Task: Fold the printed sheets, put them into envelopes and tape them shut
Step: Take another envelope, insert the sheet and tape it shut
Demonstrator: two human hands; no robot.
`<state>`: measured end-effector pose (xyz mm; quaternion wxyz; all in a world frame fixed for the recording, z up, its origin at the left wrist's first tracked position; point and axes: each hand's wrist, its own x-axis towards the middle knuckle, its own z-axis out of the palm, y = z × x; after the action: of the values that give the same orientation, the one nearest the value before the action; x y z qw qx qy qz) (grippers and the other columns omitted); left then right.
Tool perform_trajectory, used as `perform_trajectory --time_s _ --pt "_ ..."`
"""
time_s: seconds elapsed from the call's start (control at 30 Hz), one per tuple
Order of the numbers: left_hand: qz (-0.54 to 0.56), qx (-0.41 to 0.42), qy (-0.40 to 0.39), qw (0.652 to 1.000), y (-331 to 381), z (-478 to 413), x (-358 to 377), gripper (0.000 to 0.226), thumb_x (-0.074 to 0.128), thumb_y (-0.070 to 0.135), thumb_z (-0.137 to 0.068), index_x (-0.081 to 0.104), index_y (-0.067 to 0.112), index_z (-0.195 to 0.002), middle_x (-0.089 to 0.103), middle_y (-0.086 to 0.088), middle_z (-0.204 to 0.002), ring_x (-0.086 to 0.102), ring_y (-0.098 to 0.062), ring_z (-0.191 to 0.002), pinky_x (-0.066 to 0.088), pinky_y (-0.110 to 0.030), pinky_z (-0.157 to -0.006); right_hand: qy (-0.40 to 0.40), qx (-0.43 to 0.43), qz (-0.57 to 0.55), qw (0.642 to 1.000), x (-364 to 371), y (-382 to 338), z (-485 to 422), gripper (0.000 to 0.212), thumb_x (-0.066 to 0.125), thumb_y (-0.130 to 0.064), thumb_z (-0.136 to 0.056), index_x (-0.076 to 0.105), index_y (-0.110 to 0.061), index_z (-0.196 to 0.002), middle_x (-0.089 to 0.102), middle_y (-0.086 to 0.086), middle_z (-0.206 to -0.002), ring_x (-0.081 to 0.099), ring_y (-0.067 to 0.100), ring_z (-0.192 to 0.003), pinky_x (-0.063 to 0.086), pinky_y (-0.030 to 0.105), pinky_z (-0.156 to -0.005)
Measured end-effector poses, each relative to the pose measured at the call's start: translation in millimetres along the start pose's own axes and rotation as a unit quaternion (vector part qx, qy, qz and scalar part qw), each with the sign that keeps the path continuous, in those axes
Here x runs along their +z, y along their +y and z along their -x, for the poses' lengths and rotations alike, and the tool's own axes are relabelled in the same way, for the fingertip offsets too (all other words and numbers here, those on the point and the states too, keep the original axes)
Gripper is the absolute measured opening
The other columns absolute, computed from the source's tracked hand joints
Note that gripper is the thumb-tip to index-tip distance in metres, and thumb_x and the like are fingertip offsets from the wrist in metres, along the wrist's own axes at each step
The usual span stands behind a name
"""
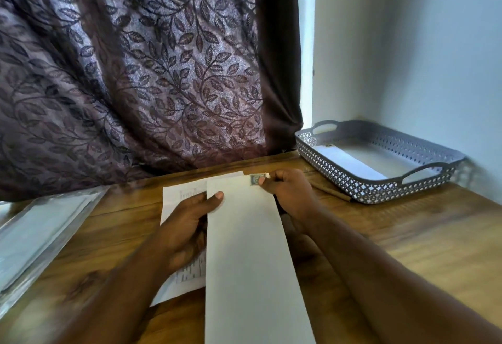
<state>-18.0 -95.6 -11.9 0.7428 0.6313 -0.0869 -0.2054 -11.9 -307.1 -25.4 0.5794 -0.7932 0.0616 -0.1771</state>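
My left hand [190,224] grips the white envelope [244,248] by its edge, thumb on top; my right hand [288,191] pinches its stamped corner, above the printed sheet [179,194] on the worktop [407,235].

Single view, head-worn, wide-angle. It faces forward and down from over the near side of the wooden table [421,221]. Close range: both forearms enter at the bottom edge, and the left hand [187,224] and right hand [290,194] meet just below frame centre on the envelope [250,256]. The curtain [149,71] straight ahead fills the upper left. The wall [434,58] and grey basket [339,178] sit at right. The table's far edge runs tilted, higher at right
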Motion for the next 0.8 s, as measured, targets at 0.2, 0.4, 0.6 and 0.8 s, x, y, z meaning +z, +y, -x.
perform_trajectory --time_s 0.2,0.4,0.6,0.8 --pt "-0.066 -0.045 -0.054 0.995 -1 5 7 0.034 0.062 0.021 -0.094 0.065 0.015 -0.127 0.072 -0.012 -0.12 0.07 -0.033 -0.109 0.053 -0.054 -0.097 0.039 0.034 -0.076 0.996 -9 -2 4 0.035 0.07 -0.038 -0.077 0.069 -0.003 -0.075 0.074 0.017 -0.077 0.07 0.044 -0.081 0.056 0.062 -0.074" --pt "-0.076 -0.011 0.002 0.997 0 -2 1 0.033 0.064 0.019 -0.092 0.066 0.011 -0.125 0.074 -0.013 -0.115 0.072 -0.035 -0.104 0.054 -0.054 -0.095 -0.051 0.063 -0.146 0.986 -13 -15 18 0.026 0.068 -0.023 -0.093 0.074 0.002 -0.087 0.077 0.017 -0.09 0.075 0.036 -0.086 0.058 0.056 -0.089" --pt "-0.038 0.038 0.104 0.993 -2 -18 -12 0.027 0.064 0.021 -0.095 0.066 0.013 -0.121 0.076 -0.01 -0.11 0.073 -0.033 -0.1 0.057 -0.052 -0.09 -0.188 0.153 -0.081 0.967 -9 -23 48 0.025 0.072 -0.027 -0.091 0.075 -0.007 -0.106 0.078 0.006 -0.102 0.075 0.025 -0.094 0.057 0.045 -0.094" --pt "0.035 0.054 0.155 0.986 -2 -28 -20 0.017 0.064 0.018 -0.096 0.066 0.014 -0.112 0.078 -0.005 -0.098 0.072 -0.028 -0.096 0.057 -0.041 -0.072 -0.181 0.2 -0.051 0.962 -24 -32 62 0.007 0.073 -0.01 -0.086 0.068 -0.006 -0.085 0.073 0.015 -0.091 0.072 0.032 -0.082 0.061 0.044 -0.065"
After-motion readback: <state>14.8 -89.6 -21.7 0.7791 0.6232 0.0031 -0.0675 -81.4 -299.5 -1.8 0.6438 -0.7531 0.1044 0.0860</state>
